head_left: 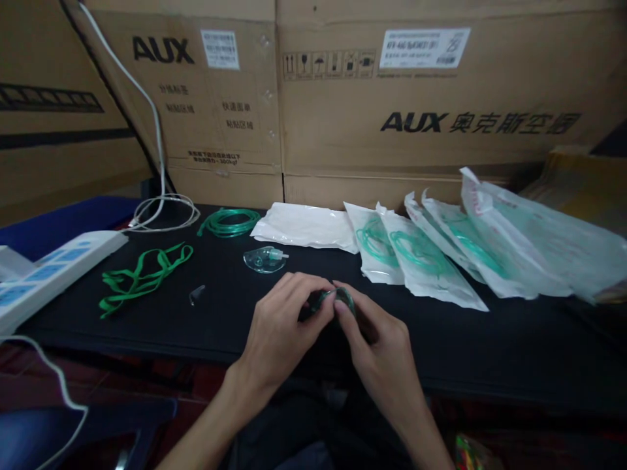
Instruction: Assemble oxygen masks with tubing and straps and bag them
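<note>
My left hand (287, 316) and my right hand (385, 333) meet at the table's front, fingers pinched around a clear greenish plastic piece (345, 297). Most of that piece is hidden by the fingers, so its full shape cannot be made out. Just beyond my left hand lies a clear oxygen mask (263, 260) with a pale connector on it. A coil of green tubing (229, 222) rests behind the mask. Farther left are a tangled green elastic strap (142, 277) and a small clear cone-shaped part (196, 295).
Several white-backed packets (416, 251) with green tubing inside lean along the right. A flat white packet (306, 225) lies at the back. A power strip (63, 271) with a white cable stands at left. Large cardboard boxes (333, 143) wall off the black table's (215, 333) rear.
</note>
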Tool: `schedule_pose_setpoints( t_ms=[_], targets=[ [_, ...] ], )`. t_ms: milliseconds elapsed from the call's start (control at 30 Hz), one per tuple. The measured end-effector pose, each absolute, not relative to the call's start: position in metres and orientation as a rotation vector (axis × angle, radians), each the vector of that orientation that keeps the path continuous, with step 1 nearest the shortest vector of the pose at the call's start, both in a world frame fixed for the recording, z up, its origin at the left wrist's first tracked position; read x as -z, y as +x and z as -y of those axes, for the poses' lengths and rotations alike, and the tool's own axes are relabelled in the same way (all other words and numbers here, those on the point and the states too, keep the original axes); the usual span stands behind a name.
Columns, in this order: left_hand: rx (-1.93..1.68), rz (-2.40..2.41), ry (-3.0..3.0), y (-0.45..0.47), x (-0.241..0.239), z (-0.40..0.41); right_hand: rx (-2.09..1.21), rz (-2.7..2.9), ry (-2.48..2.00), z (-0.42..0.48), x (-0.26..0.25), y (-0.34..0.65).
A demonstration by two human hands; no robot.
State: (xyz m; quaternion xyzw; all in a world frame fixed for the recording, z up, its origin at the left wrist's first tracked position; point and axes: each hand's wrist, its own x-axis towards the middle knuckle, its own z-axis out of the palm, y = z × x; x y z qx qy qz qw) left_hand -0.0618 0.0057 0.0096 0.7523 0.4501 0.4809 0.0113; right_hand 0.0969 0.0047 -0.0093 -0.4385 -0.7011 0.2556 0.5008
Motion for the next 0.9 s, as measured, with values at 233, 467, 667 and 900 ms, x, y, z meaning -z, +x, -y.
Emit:
schedule_pose_setpoints(
  t_ms=[233, 467, 667, 900],
  targets=[
    [-1.420, -1.375, 2.428, -0.062, -0.007, -0.006, -0.618, 1.682, -1.037, -0.004, 0.006, 0.096],
    [-1.479, -1.293, 2.457, -0.065, -0.007, -0.005, -0.451, 1.702, -0.945, -0.004, 0.008, 0.097],
    [-1.541, -1.293, 2.464, -0.062, -0.009, -0.004, -0.276, 1.658, -0.947, -0.005, 0.013, 0.097],
    [-1.488, -1.324, 2.466, -0.058, -0.012, -0.006, -0.241, 1.708, -0.925, -0.012, 0.028, 0.106]
  ],
)
